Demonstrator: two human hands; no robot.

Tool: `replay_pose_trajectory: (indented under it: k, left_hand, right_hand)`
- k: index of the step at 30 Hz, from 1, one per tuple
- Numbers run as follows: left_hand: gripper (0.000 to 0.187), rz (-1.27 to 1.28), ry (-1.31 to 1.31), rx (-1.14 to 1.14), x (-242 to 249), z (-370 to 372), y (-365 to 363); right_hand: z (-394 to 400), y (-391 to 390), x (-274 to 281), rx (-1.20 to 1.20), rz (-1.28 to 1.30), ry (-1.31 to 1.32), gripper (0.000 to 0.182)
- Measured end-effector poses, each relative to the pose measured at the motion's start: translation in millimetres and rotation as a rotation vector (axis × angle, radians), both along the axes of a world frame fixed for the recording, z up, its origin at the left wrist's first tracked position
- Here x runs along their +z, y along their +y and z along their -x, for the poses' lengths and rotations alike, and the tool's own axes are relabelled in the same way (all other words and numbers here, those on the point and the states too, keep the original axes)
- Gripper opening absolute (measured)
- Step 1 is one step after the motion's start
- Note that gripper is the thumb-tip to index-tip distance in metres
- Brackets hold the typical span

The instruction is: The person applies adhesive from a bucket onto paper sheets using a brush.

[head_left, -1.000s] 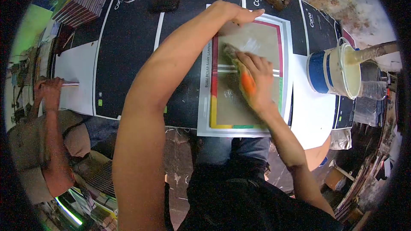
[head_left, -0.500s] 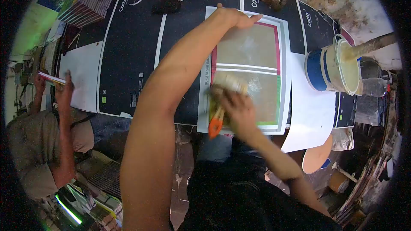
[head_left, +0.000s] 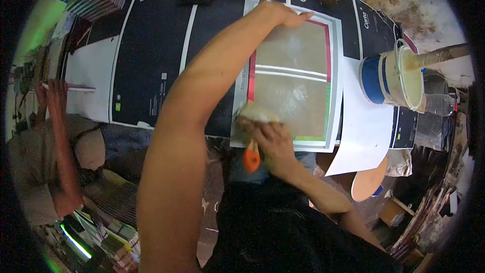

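A white frame (head_left: 337,71) lies on the black printed boards. Inside its border is a brownish panel (head_left: 293,101) edged with red and green tape, crossed by two white strips and shiny in places. My left hand (head_left: 285,12) holds the frame's far edge, thumb along the rim, other fingers partly hidden behind it. Near the left front corner, my right hand (head_left: 275,141) grips a wide paintbrush (head_left: 251,159) with pale bristles and an orange handle end. The bristles are blurred and rest over the frame's left side.
A blue and cream bucket (head_left: 373,80) of pale liquid, with a stick in it, stands at right on a white sheet (head_left: 361,136). Black boards marked Carta (head_left: 144,50) cover the table. Another person's hand (head_left: 56,93) holds a thin white item at left.
My right hand and the paintbrush have moved toward me and slightly left along the panel. My left hand stays on the far edge. The other person's hands have shifted left.
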State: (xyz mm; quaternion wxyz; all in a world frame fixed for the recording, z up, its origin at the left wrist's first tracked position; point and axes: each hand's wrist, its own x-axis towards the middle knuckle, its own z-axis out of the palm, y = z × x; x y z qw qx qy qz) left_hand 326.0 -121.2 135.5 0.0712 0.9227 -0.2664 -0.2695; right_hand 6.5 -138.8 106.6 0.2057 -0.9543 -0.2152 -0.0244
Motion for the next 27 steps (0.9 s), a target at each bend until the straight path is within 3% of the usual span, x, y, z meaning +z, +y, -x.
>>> replay_pose_trajectory:
  k: [2, 5, 8, 9, 13, 16, 17, 20, 21, 25, 27]
  left_hand:
    - [0.080, -0.014, -0.025, -0.003, -5.2, -2.4, -2.3]
    - [0.080, -0.017, -0.006, 0.015, -11.2, -5.3, -6.6]
    - [0.082, -0.024, 0.007, -0.005, -11.3, -6.8, -7.2]
    - [0.084, -0.038, -0.014, -0.006, -12.5, -7.2, -8.1]
    - [0.077, 0.035, -0.052, -0.012, -7.9, -2.0, -2.5]
    - [0.073, 0.097, 0.110, 0.040, 13.0, -4.1, 0.6]
    - [0.088, 0.002, 0.119, -0.018, -4.3, -11.1, -8.0]
    - [0.086, -0.013, 0.092, -0.017, 2.7, -10.7, -3.5]
    - [0.086, -0.018, 0.102, -0.019, 4.7, -9.1, -3.4]
    - [0.084, -0.027, 0.123, -0.019, 9.7, -8.0, -4.6]
    - [0.083, -0.048, 0.107, -0.024, 10.5, -9.4, -5.1]
  right_hand:
    - [18.6, -5.4, 15.1, 0.113, -0.174, 0.122, 0.055]
    - [17.1, -30.4, 26.1, 0.060, -0.290, 0.075, 0.050]
    - [-0.7, -30.7, 48.0, -0.065, -0.013, 0.052, 0.046]
    - [8.5, -29.2, 33.2, 0.061, 0.074, 0.112, 0.045]
    - [24.2, -33.0, 64.0, 0.288, 0.063, 0.170, 0.042]
    - [16.8, -35.0, 60.7, 0.077, 0.052, 0.036, 0.040]
    - [17.3, -34.6, 57.3, 0.089, 0.151, 0.102, 0.039]
    - [36.0, -35.5, 54.9, 0.321, 0.152, 0.159, 0.040]
    - [29.2, -37.9, 71.5, 0.350, 0.113, 0.311, 0.041]
    - [1.6, -47.8, 76.7, 0.000, 0.091, 0.016, 0.042]
    - [10.1, -47.7, 63.3, 0.118, 0.240, 0.092, 0.043]
